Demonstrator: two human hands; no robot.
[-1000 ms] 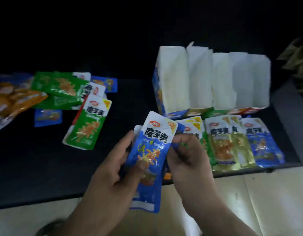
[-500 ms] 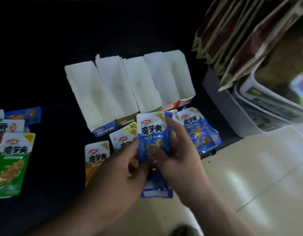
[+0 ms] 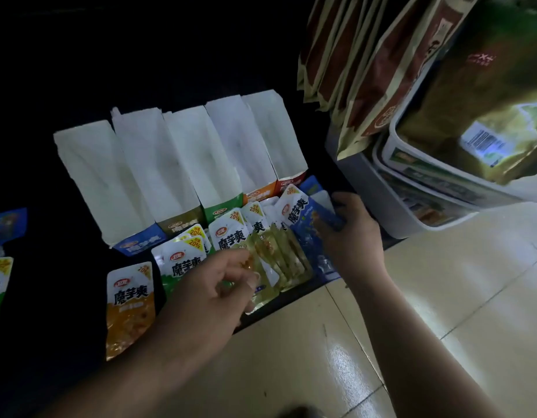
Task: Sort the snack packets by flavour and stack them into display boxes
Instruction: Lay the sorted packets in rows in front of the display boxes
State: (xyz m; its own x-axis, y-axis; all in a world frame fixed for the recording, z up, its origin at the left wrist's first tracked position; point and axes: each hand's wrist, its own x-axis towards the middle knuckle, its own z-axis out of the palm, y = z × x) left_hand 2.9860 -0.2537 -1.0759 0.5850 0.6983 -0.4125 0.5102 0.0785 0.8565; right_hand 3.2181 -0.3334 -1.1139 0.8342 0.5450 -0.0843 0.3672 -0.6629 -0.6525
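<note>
Broadly, these are light, thin foil sachets, glossy and probably slippery against one another. They look soft enough to bend but stiffer along the sealed edges, so a pinch at a seam or a grip across a small stack seems safest. At the back of the dark surface (image 3: 50, 327) stands a row of five white-lined cardboard display boxes (image 3: 176, 164), lids raised, with no packets showing inside. In front of them, along the near edge, lies a single orange foil snack packet (image 3: 130, 309), then a short overlapping pile of green-and-white packets (image 3: 182, 260). The left hand (image 3: 209, 294) hovers just past those, fingers loosely curled over the fanned olive-yellow packets (image 3: 279, 251); whether it pinches one I cannot tell. Toward the near right corner sits a stack of blue packets (image 3: 301, 224), and the right hand (image 3: 354, 239) has its fingers wrapped round the stack's right side. I judge the stack would slide apart if squeezed unevenly.
</note>
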